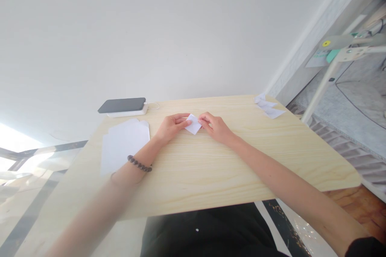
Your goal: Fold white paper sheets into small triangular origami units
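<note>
A small folded piece of white paper (194,125), diamond-shaped from here, is held between my two hands above the middle of the table. My left hand (171,127) pinches its left corner, the thumb on top and the fingers behind. At the right corner, my right hand (214,127) grips the paper between thumb and curled fingers. Whatever lies under the paper is hidden. A dark beaded bracelet (139,163) circles my left wrist.
White paper sheets (125,140) lie at the table's left, partly under my left forearm. Behind them a dark phone (122,105) rests on a white block with a cable. Folded white paper pieces (268,107) lie at the back right corner of the wooden table (193,184). A white wall stands behind.
</note>
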The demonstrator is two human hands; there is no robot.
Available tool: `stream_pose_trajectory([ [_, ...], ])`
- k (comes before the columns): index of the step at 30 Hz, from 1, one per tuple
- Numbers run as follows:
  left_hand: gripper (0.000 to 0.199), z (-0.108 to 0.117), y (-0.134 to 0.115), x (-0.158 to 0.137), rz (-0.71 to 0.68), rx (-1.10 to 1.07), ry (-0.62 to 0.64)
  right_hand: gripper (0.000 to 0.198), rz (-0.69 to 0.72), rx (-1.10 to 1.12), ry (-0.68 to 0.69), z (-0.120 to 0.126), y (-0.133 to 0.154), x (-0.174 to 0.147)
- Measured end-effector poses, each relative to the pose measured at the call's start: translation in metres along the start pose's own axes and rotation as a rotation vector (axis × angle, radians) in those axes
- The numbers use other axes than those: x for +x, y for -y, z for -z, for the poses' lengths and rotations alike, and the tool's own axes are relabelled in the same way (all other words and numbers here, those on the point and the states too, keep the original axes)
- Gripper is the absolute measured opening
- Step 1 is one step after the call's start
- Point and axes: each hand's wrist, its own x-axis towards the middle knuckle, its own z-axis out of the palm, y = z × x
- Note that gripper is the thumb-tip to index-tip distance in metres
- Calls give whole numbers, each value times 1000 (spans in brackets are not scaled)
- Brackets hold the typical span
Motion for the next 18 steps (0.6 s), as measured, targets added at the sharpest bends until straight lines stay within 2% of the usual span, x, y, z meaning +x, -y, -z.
stream_pose_trajectory([
  [3, 48, 0, 1, 1, 5, -49, -3, 13, -6, 72, 30, -1, 3, 0],
  [8, 44, 1, 3, 3, 17, -116, 6, 13, -43, 94, 7, -1, 5, 0],
  [18, 38, 0, -2, 0, 62, 40, 80, 12, -70, 93, 39, -1, 4, 0],
])
